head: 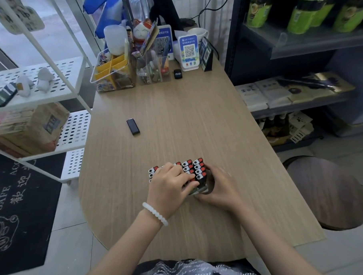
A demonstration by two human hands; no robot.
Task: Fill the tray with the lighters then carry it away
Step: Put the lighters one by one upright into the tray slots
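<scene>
A small tray (202,190) stands on the wooden table near its front edge, packed with several upright lighters (192,167) with red and silver tops. My left hand (170,183) lies over the top of the lighters, its fingers pressing on them. My right hand (221,188) grips the tray's right side, fingers curled round its near corner. One loose black lighter (133,126) lies flat on the table further back to the left.
Clear organiser boxes (117,72), a lucky-cat figure (140,30), QR code stands (188,52) and a small black device (177,73) crowd the table's far end. A white perforated shelf (53,102) stands left, a dark shelf (294,59) right, a round stool (328,191) beside the table.
</scene>
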